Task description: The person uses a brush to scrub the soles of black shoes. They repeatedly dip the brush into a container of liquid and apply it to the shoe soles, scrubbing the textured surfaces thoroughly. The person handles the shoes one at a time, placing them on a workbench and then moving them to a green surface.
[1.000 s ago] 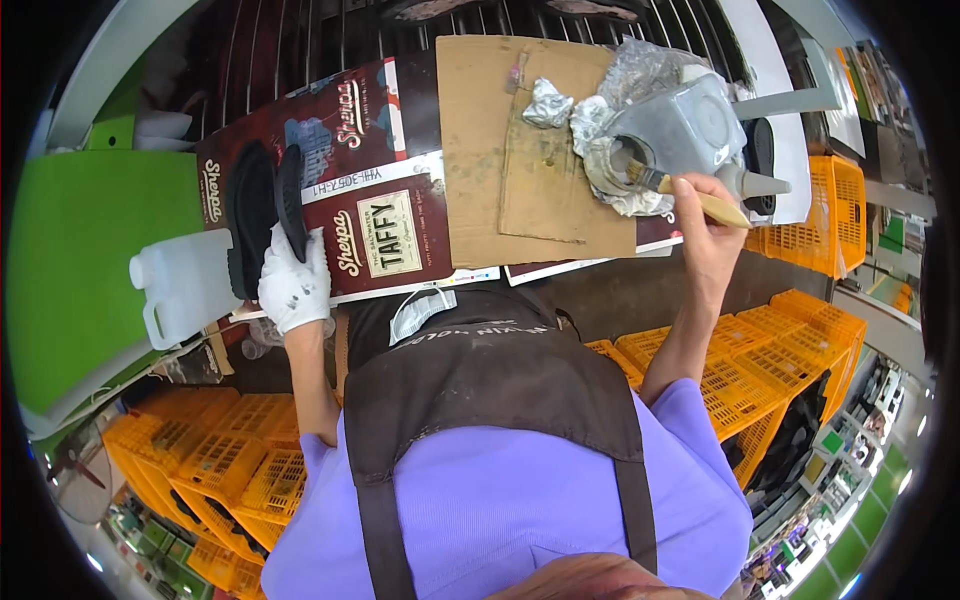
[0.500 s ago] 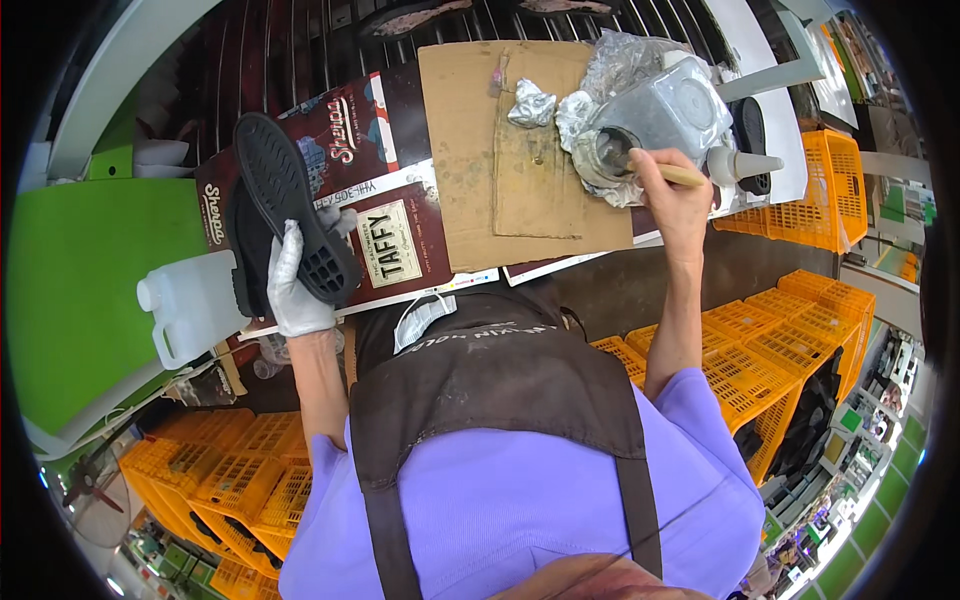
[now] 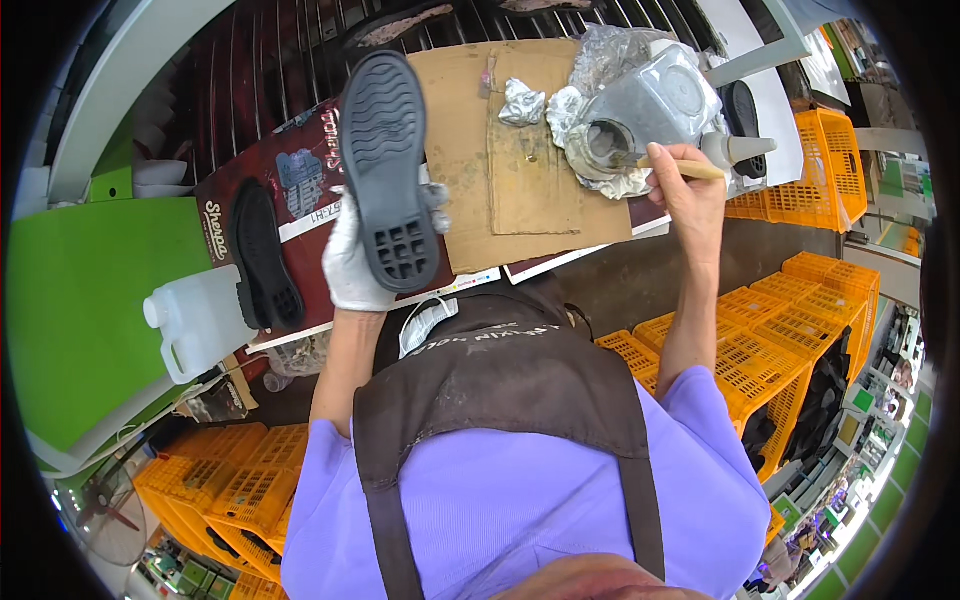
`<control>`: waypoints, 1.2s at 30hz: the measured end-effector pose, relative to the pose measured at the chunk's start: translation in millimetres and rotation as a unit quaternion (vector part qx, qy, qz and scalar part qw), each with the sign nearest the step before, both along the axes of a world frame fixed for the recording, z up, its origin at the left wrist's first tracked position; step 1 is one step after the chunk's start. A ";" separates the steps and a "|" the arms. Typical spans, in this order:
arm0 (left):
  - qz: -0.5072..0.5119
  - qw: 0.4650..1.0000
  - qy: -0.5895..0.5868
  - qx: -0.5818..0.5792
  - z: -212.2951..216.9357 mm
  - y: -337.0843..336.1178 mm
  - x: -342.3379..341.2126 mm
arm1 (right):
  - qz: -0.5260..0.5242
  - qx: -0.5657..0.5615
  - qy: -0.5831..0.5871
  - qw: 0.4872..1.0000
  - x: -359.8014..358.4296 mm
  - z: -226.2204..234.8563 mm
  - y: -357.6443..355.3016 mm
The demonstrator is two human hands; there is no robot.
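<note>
My left hand [image 3: 358,262], in a white glove, is closed around a black shoe sole [image 3: 384,150]. The sole is held up at the left edge of a cardboard sheet [image 3: 465,205], its wavy tread and square-holed heel showing. My bare right hand [image 3: 688,190] grips a brush [image 3: 695,169] by its pale wooden handle. The brush's far end is at the mouth of a grimy clear container [image 3: 608,143] that lies tilted, with crumpled white material about its mouth. A second black sole [image 3: 265,255] rests on the printed board to the left.
A white plastic jug [image 3: 195,318] stands at the table's left edge by a green surface [image 3: 110,320]. A white nozzle bottle [image 3: 735,150] lies right of the container. Orange crates [image 3: 760,350] line both sides. Metal bars [image 3: 290,60] run along the back.
My left hand has lifted the sole and carried it right, off the other sole, to the cardboard's edge. My right hand has shifted slightly right and down, drawing the brush toward the container's rim.
</note>
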State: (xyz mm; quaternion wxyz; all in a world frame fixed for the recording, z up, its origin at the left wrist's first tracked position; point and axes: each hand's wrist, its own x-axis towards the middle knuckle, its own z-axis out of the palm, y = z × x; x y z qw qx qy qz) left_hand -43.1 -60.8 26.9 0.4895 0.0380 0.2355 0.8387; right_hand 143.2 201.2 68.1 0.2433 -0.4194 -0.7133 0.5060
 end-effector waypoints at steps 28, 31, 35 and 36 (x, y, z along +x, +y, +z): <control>0.161 0.817 0.521 -0.188 7.2 65.4 -3.1 | 0.066 0.008 0.352 0.934 -10.5 16.4 -40.9; 0.157 0.774 0.573 -0.219 22.6 61.7 3.3 | 0.100 0.098 0.379 0.915 -29.7 24.3 -62.6; 0.134 0.703 0.655 -0.242 29.4 59.5 7.3 | 0.163 0.234 0.344 0.895 -45.2 27.6 -72.6; 0.119 0.711 0.651 -0.237 34.1 61.0 8.8 | 0.181 0.263 0.317 0.893 -46.1 29.1 -72.9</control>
